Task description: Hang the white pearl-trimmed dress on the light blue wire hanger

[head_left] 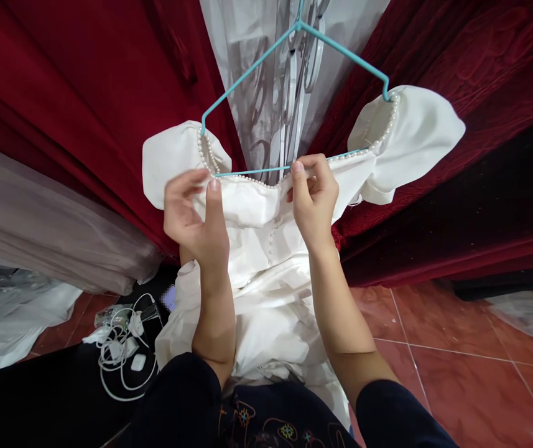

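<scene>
A white dress with puffed sleeves and a pearl-beaded neckline hangs from a light blue hanger in front of me. My left hand is closed at the left end of the neckline, thumb and fingertips meeting at its beaded edge; its fingers are slightly blurred. Near the middle of the same edge, my right hand pinches the fabric between thumb and bent fingers, close to the hanger's lower bar. The skirt drops down toward my lap, partly hidden behind my forearms.
Dark red drapes hang on both sides, with a whitish cloth and grey metal scrollwork between them. At lower left, white cables lie on a black surface. Red floor tiles show at right.
</scene>
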A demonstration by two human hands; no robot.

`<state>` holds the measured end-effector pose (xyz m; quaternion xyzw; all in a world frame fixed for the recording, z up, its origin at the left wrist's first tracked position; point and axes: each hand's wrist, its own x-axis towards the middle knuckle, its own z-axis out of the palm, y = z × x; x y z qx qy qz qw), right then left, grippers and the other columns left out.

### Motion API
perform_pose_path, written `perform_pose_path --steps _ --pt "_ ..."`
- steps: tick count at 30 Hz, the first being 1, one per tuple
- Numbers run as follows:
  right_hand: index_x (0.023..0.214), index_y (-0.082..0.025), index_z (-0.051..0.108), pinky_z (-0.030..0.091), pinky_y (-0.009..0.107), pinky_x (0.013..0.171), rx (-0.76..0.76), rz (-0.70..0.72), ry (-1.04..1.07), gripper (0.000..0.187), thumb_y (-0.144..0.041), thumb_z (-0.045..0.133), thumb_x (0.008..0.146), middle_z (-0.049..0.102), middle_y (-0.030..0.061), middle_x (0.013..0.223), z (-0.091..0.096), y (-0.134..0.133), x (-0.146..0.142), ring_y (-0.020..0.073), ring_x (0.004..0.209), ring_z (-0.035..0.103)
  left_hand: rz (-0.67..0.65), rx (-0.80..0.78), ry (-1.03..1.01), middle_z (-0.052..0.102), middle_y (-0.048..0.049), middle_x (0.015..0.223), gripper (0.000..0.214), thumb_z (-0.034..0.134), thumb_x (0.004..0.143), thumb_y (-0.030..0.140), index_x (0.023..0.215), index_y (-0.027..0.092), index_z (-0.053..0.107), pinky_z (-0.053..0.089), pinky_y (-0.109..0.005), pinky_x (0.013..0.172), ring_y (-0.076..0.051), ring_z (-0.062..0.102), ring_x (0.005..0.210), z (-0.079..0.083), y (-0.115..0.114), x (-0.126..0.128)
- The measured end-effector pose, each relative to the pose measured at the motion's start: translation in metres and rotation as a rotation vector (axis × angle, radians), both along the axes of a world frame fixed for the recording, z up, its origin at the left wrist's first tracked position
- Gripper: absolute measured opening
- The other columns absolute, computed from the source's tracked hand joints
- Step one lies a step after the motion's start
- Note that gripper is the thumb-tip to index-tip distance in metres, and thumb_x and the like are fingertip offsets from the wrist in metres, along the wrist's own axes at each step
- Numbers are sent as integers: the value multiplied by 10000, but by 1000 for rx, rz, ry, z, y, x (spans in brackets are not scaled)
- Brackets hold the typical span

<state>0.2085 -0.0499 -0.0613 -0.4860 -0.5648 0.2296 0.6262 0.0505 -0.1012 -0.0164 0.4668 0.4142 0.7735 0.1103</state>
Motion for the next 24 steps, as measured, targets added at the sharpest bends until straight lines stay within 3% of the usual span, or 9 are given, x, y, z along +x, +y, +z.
perform_pose_path --steps 2,4,6,9,12,16,19,21,24 --pt "983 -253 585 402 273 572 54 6 58 423 -669 539 1045 515 -25 757 -1 -1 -4 102 605 534 166 41 202 648 -53 1313 364 843 863 140 1183 258 717 431 -422 1244 -259 583 1347 3 17 -10" --pt "957 -244 579 356 264 550 98 13 104 410 -645 570 1043 507 -34 762 -1 -3 -7 78 576 491 290 56 383 607 -108 1436 568 866 764 57 1291 199 710 312 -471 1326 -299 505 1433 3 40 -23" --pt "947 -239 576 325 255 534 112 19 121 397 -624 586 1044 497 -39 760 0 -3 -9 63 561 464 320 81 441 661 -135 1388 519 790 763 -6 1256 145 738 314 -473 1319 -306 530 1398 3 62 -33" --pt "947 -237 582 301 247 511 114 36 121 371 -595 613 1039 510 -44 774 1 -4 -7 47 545 435 166 88 298 738 -65 1146 335 596 882 -32 1091 170 764 442 -400 1212 -256 644 1259 8 86 -46" --pt "942 -235 587 297 239 499 118 45 104 371 -593 630 1030 536 -49 786 3 -4 -4 37 531 416 22 100 135 737 -29 1005 313 508 963 -20 973 162 762 499 -350 1100 -217 692 1131 16 100 -60" --pt "957 -230 600 329 232 519 112 59 78 365 -585 624 1037 577 -44 831 4 -2 -1 29 544 438 -51 94 -109 741 14 903 371 434 1020 -21 895 161 732 507 -320 1025 -177 691 1129 17 118 -86" --pt "970 -229 625 348 227 534 102 43 60 350 -572 633 1036 613 -41 848 3 1 0 26 545 455 -65 43 -370 737 39 840 409 352 1051 1 900 166 695 513 -314 945 -151 711 1081 4 128 -102" --pt "970 -232 633 348 229 530 95 29 44 353 -578 628 1037 609 -44 823 1 4 2 30 532 451 -62 -18 -437 722 40 804 414 322 1060 23 898 159 677 516 -309 904 -130 723 981 -11 126 -104" --pt "967 -236 633 358 234 523 111 -10 17 356 -585 625 1036 609 -42 806 -1 7 5 40 524 452 -48 -37 -385 729 23 854 240 490 1074 169 941 144 688 537 -293 879 -122 713 876 -36 111 -95"
